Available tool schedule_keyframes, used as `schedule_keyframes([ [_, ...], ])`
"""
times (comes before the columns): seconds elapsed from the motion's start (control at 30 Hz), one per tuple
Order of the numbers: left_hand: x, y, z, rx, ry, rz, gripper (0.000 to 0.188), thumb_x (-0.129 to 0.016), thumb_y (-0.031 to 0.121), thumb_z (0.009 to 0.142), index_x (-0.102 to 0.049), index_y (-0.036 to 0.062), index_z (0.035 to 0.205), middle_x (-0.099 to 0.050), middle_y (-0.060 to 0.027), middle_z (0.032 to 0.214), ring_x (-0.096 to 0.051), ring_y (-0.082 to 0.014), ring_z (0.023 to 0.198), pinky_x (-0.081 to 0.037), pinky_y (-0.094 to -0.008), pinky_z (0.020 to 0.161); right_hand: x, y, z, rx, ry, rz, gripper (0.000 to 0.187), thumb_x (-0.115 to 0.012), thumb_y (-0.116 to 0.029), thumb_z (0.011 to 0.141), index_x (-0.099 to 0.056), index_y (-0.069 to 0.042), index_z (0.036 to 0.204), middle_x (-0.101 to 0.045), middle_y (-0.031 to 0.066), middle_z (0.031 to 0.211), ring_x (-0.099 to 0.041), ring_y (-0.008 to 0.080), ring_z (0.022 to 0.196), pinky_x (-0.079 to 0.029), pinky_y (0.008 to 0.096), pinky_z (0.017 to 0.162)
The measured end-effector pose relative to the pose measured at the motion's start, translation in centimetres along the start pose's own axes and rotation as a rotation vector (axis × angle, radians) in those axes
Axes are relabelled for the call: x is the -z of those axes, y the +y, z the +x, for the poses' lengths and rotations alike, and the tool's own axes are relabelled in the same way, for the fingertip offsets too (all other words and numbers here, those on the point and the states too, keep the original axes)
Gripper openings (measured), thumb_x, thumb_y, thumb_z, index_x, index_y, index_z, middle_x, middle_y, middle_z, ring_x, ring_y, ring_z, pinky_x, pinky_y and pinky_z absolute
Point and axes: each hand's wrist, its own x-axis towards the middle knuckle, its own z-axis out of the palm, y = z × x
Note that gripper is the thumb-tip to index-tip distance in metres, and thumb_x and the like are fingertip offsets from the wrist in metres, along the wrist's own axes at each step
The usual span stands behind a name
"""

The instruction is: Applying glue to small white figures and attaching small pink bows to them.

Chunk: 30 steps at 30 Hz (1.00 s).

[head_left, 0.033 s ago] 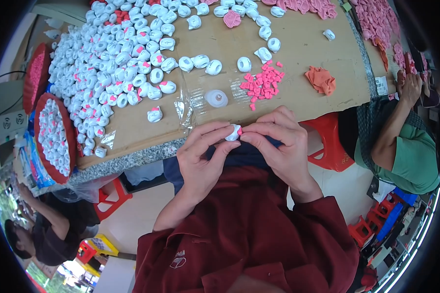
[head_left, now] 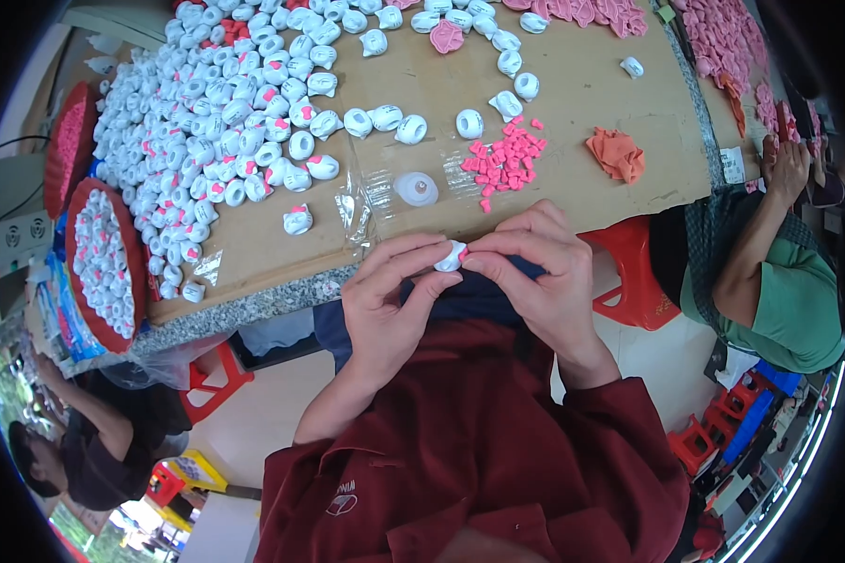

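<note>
My left hand (head_left: 385,305) and my right hand (head_left: 540,272) meet just below the table's front edge, over my dark red sleeves. Together their fingertips pinch one small white ring-shaped piece (head_left: 450,256) with a bit of pink at its right side. A loose heap of small pink inserts (head_left: 502,159) lies on the cardboard-covered table (head_left: 573,103) just beyond my hands. A single white round cap (head_left: 416,189) sits left of that heap. One finished white piece (head_left: 298,220) lies alone near the front edge.
A large pile of white pieces with pink spots (head_left: 216,113) covers the table's left half. A red tray (head_left: 73,281) of them hangs at the left edge. An orange rag (head_left: 617,153), a red stool (head_left: 629,272), a person in green (head_left: 789,300) and another person (head_left: 94,441) are nearby.
</note>
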Motion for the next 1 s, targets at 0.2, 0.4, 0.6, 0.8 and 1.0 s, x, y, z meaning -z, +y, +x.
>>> schedule_keyframes([
  [0.2, 0.7, -0.1, 0.2, -0.011, -0.051, 0.051, 0.025, -0.065, -0.005, 0.073, -0.065, 0.0015, 0.097, -0.061, -0.0102, 0.101, -0.060, -0.0143, 0.086, -0.050, -0.0235, 0.071, -0.5, 0.5, 0.7, 0.051, -0.042, 0.145, 0.012, -0.073, -0.008, 0.064, -0.067, -0.006, 0.074, -0.058, 0.0017, 0.072, -0.051, 0.0158, 0.073, -0.041, 0.0269, 0.064],
  [0.4, 1.0, 0.7, 0.3, 0.073, -0.022, -0.057, 0.025, -0.065, -0.006, 0.072, -0.066, 0.0025, 0.095, -0.062, -0.0098, 0.098, -0.061, -0.0142, 0.085, -0.051, -0.0224, 0.071, -2.0, 0.3, -0.1, 0.037, 0.049, 0.156, 0.013, -0.073, -0.007, 0.064, -0.066, -0.004, 0.075, -0.058, 0.0025, 0.073, -0.050, 0.0152, 0.072, -0.040, 0.0260, 0.064],
  [0.6, 2.6, 0.2, 2.1, -0.128, 0.158, 0.392, 0.020, -0.067, -0.001, 0.073, -0.066, 0.0018, 0.093, -0.062, -0.0113, 0.097, -0.061, -0.0147, 0.083, -0.050, -0.0242, 0.066, -2.7, 1.1, 0.7, 0.040, 0.123, 0.157, 0.018, -0.072, -0.004, 0.065, -0.066, -0.002, 0.082, -0.060, 0.0047, 0.077, -0.052, 0.0176, 0.075, -0.041, 0.0272, 0.066],
  [0.8, 2.3, 0.4, 6.4, -0.250, 0.241, 0.611, 0.025, -0.065, -0.003, 0.070, -0.064, 0.0037, 0.095, -0.057, -0.0093, 0.103, -0.055, -0.0242, 0.090, -0.046, -0.0305, 0.074, -4.2, 0.4, 3.2, 0.158, 0.189, -0.019, 0.034, -0.073, -0.004, 0.063, -0.061, -0.001, 0.095, -0.060, 0.0085, 0.092, -0.054, 0.0220, 0.083, -0.043, 0.0289, 0.070],
  [1.0, 0.3, 1.2, 8.9, -0.500, 0.097, 1.155, 0.032, -0.070, 0.006, 0.064, -0.064, 0.0087, 0.095, -0.057, -0.0041, 0.092, -0.048, -0.0229, 0.088, -0.038, -0.0328, 0.074, -2.4, 0.1, 2.6, 0.113, 0.229, 0.073, 0.033, -0.066, 0.001, 0.069, -0.054, 0.000, 0.100, -0.060, 0.0103, 0.098, -0.055, 0.0188, 0.085, -0.042, 0.0294, 0.076],
])
